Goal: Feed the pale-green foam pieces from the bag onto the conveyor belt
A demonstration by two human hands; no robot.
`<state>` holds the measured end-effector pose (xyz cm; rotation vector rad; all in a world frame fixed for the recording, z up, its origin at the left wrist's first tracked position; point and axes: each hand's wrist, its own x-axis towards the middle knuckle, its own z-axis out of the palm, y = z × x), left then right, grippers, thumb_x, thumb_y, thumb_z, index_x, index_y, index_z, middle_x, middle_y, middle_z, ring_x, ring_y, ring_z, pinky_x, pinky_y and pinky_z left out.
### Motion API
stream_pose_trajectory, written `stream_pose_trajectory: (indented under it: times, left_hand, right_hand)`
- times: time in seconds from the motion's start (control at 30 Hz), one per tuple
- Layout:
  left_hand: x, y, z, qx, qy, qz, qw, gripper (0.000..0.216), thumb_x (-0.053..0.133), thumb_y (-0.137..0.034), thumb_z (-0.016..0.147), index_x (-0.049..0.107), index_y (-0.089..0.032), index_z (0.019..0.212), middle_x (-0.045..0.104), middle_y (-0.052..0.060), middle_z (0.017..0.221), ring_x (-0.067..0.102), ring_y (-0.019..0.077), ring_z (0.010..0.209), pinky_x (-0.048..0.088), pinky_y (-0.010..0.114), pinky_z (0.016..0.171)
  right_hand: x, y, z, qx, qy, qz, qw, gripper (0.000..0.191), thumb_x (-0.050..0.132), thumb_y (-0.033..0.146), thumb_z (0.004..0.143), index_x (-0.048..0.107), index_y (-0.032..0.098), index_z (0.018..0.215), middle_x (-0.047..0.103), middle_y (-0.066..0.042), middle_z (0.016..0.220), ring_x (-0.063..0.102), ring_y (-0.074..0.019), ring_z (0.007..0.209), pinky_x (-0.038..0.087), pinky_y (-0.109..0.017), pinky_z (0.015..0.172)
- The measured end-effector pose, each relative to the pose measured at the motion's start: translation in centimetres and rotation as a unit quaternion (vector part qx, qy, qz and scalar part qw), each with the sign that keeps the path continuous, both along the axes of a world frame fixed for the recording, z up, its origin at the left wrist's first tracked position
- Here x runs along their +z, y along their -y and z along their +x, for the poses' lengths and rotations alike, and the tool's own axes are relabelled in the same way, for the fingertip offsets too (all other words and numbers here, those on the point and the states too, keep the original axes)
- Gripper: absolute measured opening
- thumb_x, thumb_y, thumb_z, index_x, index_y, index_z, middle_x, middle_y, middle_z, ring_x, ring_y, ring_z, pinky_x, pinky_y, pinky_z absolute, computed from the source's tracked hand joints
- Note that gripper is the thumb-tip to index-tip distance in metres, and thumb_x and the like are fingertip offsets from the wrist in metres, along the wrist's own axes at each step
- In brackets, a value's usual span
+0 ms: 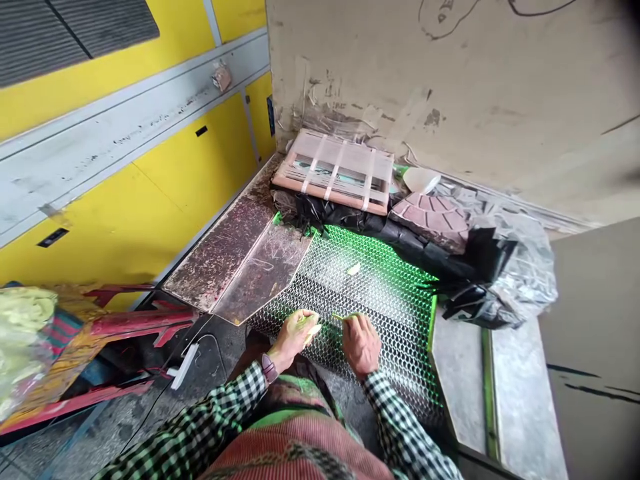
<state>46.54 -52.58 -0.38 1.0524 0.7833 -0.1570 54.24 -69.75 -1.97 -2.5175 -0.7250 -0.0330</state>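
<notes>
My left hand (pixel 294 339) is closed, with a small pale yellow piece (pixel 314 331) pinched at its fingertips; I cannot make out its exact kind. A short gap away, my right hand (pixel 362 345) is closed around a thin yellow-green stick (pixel 340 316), whose tip points toward the left hand. Both hands hover over a metal mesh (pixel 400 327) with round openings, lit green along its far part. Another small pale piece (pixel 354 269) lies on the mesh beyond the hands.
A framed, slatted panel (pixel 340 170) and black plastic wrapping (pixel 400 243) line the mesh's far edge. Clear plastic film (pixel 525 260) lies at the right. Stained boards (pixel 265 267) flank the left side, near a yellow machine (pixel 200 173). A white power strip (pixel 184 367) rests low left.
</notes>
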Motion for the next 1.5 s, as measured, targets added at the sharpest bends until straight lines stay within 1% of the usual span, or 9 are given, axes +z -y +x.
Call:
stream_pose_trajectory:
  times: [0.1,0.2,0.33,0.5,0.6,0.8,1.0,1.27,1.5]
  left_hand:
    - [0.1,-0.1,0.0,0.001,-0.01,0.007,1.0,0.043,0.075,-0.055,0.079,0.058,-0.018,0.095,0.057,-0.004,0.069,0.047,0.0055,0.049,0.031,0.017,0.045]
    - [0.3,0.2,0.1,-0.01,0.014,0.017,1.0,0.044,0.074,-0.056,0.079,0.058,-0.018,0.093,0.055,-0.005,0.067,0.046,0.0056,0.048,0.033,0.018,0.045]
    - [1.3,0.5,0.5,-0.032,0.032,0.013,0.999,0.049,0.07,-0.062,0.082,0.056,-0.019,0.1,0.054,-0.006,0.065,0.045,0.0062,0.047,0.029,0.018,0.041]
    - [1.4,0.7,0.7,-0.069,0.054,-0.028,0.996,0.049,0.077,-0.049,0.078,0.053,-0.019,0.108,0.058,-0.005,0.071,0.041,0.0044,0.045,0.026,0.017,0.04]
    - [0.2,0.7,0.6,-0.049,0.041,0.037,0.997,0.039,0.074,-0.042,0.08,0.055,-0.017,0.103,0.054,-0.006,0.067,0.044,0.0056,0.048,0.035,0.018,0.044]
    - [-0.9,0.6,1.3,-0.03,0.047,0.124,0.991,0.03,0.066,-0.04,0.085,0.057,-0.017,0.1,0.053,-0.005,0.068,0.047,0.0082,0.051,0.036,0.02,0.045]
    - [0.3,1.5,2.3,-0.025,0.064,0.142,0.987,0.03,0.066,-0.042,0.088,0.061,-0.016,0.102,0.063,0.002,0.086,0.057,0.0108,0.069,0.047,0.021,0.058]
    - [-0.5,0.8,1.8,0.033,0.022,0.079,0.996,0.046,0.07,-0.054,0.084,0.059,-0.017,0.108,0.061,0.001,0.082,0.057,0.0101,0.058,0.043,0.018,0.043]
    - [0.7,0.2,1.5,0.111,0.002,-0.094,0.989,0.036,0.075,-0.038,0.084,0.061,-0.017,0.109,0.069,0.005,0.091,0.067,0.0133,0.074,0.052,0.02,0.055]
  right_hand:
    - [0.4,0.1,-0.4,0.033,0.016,-0.014,0.999,0.025,0.044,0.029,0.103,0.065,0.021,0.093,0.068,-0.01,0.099,0.058,-0.0226,0.086,0.043,-0.035,0.075]
    - [2.0,-0.6,-1.5,0.015,-0.146,0.088,0.985,0.026,0.048,0.04,0.103,0.066,0.021,0.104,0.069,-0.009,0.104,0.061,-0.0225,0.089,0.047,-0.034,0.077]
    - [3.0,-1.8,-2.3,-0.048,-0.424,0.256,0.867,0.037,0.062,0.057,0.092,0.064,0.021,0.086,0.064,-0.001,0.074,0.056,-0.0169,0.065,0.044,-0.028,0.058]
    - [1.8,-1.2,-1.3,-0.19,-0.494,0.348,0.774,0.047,0.078,0.064,0.072,0.058,0.021,0.079,0.058,0.002,0.066,0.051,-0.0137,0.054,0.038,-0.024,0.046]
    - [1.3,0.2,-0.3,-0.212,-0.472,0.312,0.797,0.046,0.073,0.065,0.077,0.058,0.022,0.084,0.06,0.002,0.067,0.051,-0.0141,0.052,0.037,-0.024,0.043]
    - [2.5,1.6,0.6,-0.191,-0.283,0.154,0.927,0.048,0.054,0.068,0.09,0.061,0.022,0.098,0.062,-0.002,0.071,0.049,-0.0158,0.052,0.034,-0.026,0.044]
    - [4.3,-1.3,-2.1,0.001,-0.392,0.222,0.893,0.034,0.059,0.054,0.095,0.065,0.021,0.097,0.064,-0.001,0.076,0.054,-0.0154,0.064,0.043,-0.027,0.057]
    - [2.5,-1.3,-0.7,-0.144,-0.506,0.286,0.801,0.035,0.066,0.055,0.085,0.059,0.021,0.084,0.059,0.001,0.068,0.051,-0.0139,0.053,0.035,-0.024,0.044]
    - [3.9,-0.6,0.5,-0.123,-0.293,0.188,0.929,0.041,0.06,0.059,0.089,0.068,0.021,0.104,0.057,0.003,0.063,0.042,-0.0133,0.05,0.03,-0.025,0.046]
